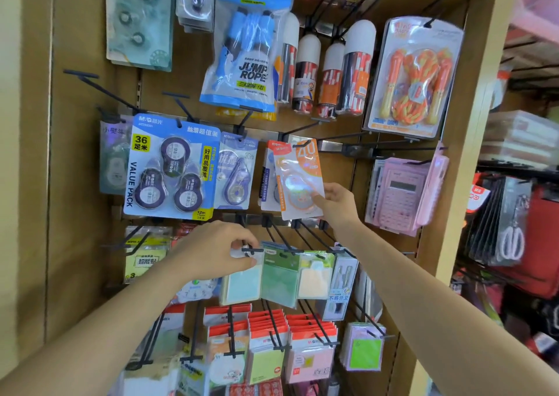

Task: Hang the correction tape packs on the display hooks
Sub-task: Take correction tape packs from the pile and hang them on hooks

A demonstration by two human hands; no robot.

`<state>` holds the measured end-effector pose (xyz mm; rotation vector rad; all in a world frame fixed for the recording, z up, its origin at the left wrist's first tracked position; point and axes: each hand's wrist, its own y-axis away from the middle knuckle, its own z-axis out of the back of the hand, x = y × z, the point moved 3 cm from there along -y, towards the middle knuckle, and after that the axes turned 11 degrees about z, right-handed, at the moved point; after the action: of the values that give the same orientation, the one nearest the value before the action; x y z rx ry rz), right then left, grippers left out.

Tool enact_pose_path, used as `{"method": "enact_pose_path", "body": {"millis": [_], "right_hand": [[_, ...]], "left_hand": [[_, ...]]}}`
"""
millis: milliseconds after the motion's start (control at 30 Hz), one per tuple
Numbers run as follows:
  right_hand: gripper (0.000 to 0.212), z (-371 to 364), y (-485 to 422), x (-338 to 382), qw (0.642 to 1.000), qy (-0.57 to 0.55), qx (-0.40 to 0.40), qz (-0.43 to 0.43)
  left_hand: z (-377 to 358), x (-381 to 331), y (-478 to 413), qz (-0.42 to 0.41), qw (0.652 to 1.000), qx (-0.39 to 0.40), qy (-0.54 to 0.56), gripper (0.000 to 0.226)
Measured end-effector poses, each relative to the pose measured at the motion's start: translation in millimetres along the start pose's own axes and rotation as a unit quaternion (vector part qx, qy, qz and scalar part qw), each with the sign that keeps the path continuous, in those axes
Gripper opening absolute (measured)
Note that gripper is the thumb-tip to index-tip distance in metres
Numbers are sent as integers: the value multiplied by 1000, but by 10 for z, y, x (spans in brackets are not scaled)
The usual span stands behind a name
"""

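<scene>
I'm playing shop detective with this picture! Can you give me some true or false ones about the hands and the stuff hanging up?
1. The right hand pinches the orange correction tape pack. True.
2. The big blue value pack shows five tape rolls. False: it shows three.
3. A pink calculator hangs to the right of the orange correction tape pack. True.
4. The left hand is resting on the pink calculator. False: it is lower down and further left, and its fingers pinch the top of a pale blue pack at a hook tip.
</scene>
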<state>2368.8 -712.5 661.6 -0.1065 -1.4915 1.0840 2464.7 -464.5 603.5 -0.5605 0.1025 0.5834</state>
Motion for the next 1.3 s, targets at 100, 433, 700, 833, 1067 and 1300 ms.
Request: {"method": "enact_pose_path", "body": {"millis": [100,433,700,833,1067,1300], "right_hand": [[29,-88,-135,21,1000,28,0,-7],[46,-125,-17,62,972,223,74,20],[24,410,1055,394,953,192,117,204],[25,697,1666,240,942,209,123,231],[29,909,2613,-331,933,230,214,177],[23,931,3437,-1048,928,236,278,76]], "left_hand": [[-1,-29,13,5,1000,-11,-12,32],[44,-107,76,-5,998,-38,-45,30],[30,-157,136,-17,992,-71,-101,39],[10,-236,252,-28,987,-113,-114,43],[-543,-542,1202,-93,972,-216,-19,35],[-1725,-332,2314,3,1000,5,23,30]]}}
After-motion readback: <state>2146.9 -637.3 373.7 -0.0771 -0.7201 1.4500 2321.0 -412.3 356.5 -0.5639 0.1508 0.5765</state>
